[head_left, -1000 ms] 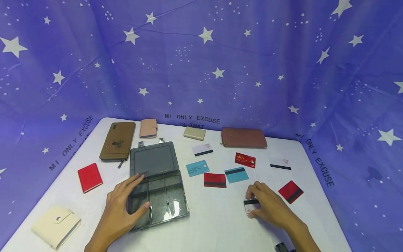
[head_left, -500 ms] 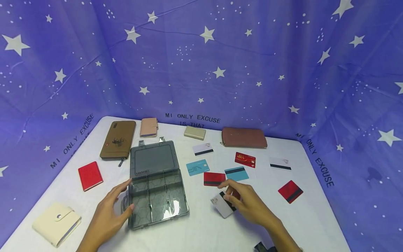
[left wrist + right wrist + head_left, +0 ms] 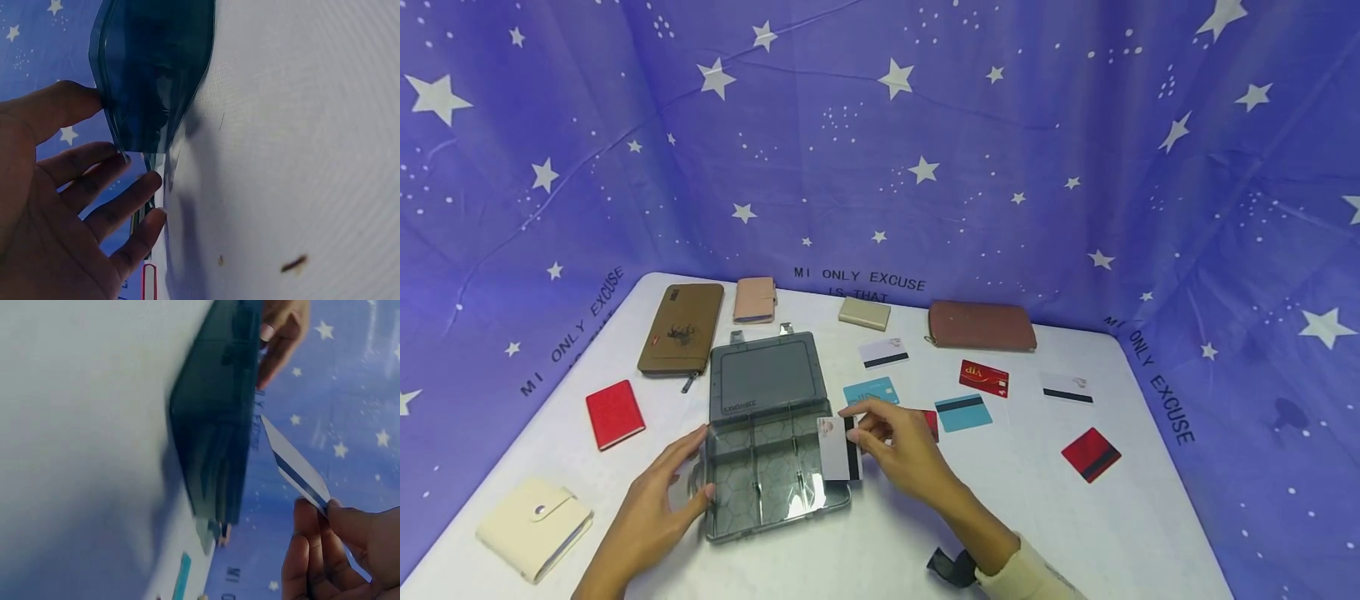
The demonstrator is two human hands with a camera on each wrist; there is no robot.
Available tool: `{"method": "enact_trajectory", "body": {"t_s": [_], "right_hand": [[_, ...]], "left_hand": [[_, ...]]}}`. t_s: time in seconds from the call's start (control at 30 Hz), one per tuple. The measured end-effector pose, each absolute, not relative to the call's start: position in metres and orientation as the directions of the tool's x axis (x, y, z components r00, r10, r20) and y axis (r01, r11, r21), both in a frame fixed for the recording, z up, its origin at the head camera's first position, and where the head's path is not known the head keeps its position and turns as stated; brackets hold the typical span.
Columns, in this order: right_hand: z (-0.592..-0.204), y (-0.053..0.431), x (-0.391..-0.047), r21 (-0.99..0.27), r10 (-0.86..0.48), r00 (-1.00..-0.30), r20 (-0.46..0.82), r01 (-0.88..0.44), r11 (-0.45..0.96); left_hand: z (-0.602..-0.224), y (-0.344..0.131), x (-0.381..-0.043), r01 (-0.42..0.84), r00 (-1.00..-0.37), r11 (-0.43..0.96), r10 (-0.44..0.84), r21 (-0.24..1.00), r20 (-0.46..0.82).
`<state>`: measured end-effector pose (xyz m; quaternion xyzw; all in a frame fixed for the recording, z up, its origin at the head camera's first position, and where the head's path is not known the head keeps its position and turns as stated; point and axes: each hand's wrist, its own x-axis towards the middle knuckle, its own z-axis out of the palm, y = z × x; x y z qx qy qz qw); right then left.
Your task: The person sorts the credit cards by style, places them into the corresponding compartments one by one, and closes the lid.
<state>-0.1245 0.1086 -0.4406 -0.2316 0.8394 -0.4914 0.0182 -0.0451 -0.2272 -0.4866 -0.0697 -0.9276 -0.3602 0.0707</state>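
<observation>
My right hand (image 3: 906, 450) pinches a white card (image 3: 835, 450) with a black stripe between thumb and fingers. The card hangs above the right side of a clear dark grey plastic box (image 3: 737, 531), whose lid (image 3: 767, 375) lies folded back. In the right wrist view the card (image 3: 294, 459) is tilted and apart from the box (image 3: 212, 425). My left hand (image 3: 655, 504) stays at the box's left edge, fingers spread and thumb near the wall. The left wrist view shows those fingertips (image 3: 94, 100) touching the box's side (image 3: 156, 81).
Blue cards (image 3: 962, 412), red cards (image 3: 1092, 455) and white cards (image 3: 1067, 388) lie at the right. Wallets, one brown (image 3: 681, 329) and one reddish (image 3: 981, 325), lie at the back. A red notebook (image 3: 615, 414) and a cream wallet (image 3: 535, 529) lie at the left.
My right hand has picked the white card up off the table and carried it left to above the box. My left hand has drawn back slightly to the box's left edge.
</observation>
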Motion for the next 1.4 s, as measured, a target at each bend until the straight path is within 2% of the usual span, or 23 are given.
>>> {"method": "enact_trajectory", "body": {"t_s": [0.27,0.47,0.67,0.83,0.9,1.03,1.2,1.33,1.4], "right_hand": [[-0.457,0.078,-0.131,-0.650,-0.426,-0.856,0.293,-0.505,0.568],[-0.463,0.068,-0.130,-0.555,-0.433,-0.842,0.323,-0.539,0.633],[-0.464,0.065,-0.129,-0.338,-0.478,-0.834,0.277,-0.550,0.764],[-0.467,0.067,-0.129,-0.190,-0.551,-0.811,0.194,-0.583,0.790],[-0.468,0.069,-0.130,-0.215,-0.565,-0.810,0.158,-0.587,0.781],[-0.464,0.078,-0.135,-0.365,-0.567,-0.814,0.128,-0.570,0.736],[-0.457,0.101,-0.148,-0.506,-0.533,-0.834,0.140,-0.523,0.686],[-0.456,0.126,-0.164,-0.518,-0.432,-0.894,0.121,-0.428,0.741],[-0.457,0.138,-0.171,-0.481,-0.365,-0.927,0.082,-0.358,0.801]], "left_hand": [[-0.486,-0.227,-0.047,0.180,-0.981,0.743,0.085,0.645,0.176],[-0.485,-0.228,-0.047,0.185,-0.979,0.745,0.086,0.641,0.183],[-0.486,-0.229,-0.047,0.185,-0.979,0.756,0.084,0.627,0.187],[-0.486,-0.229,-0.046,0.187,-0.978,0.766,0.084,0.615,0.193],[-0.486,-0.229,-0.046,0.186,-0.978,0.769,0.085,0.611,0.191],[-0.486,-0.229,-0.046,0.186,-0.978,0.770,0.087,0.610,0.189],[-0.486,-0.229,-0.045,0.183,-0.978,0.772,0.084,0.608,0.189],[-0.486,-0.229,-0.046,0.186,-0.978,0.774,0.084,0.606,0.192],[-0.486,-0.229,-0.046,0.187,-0.977,0.775,0.084,0.604,0.194]]}}
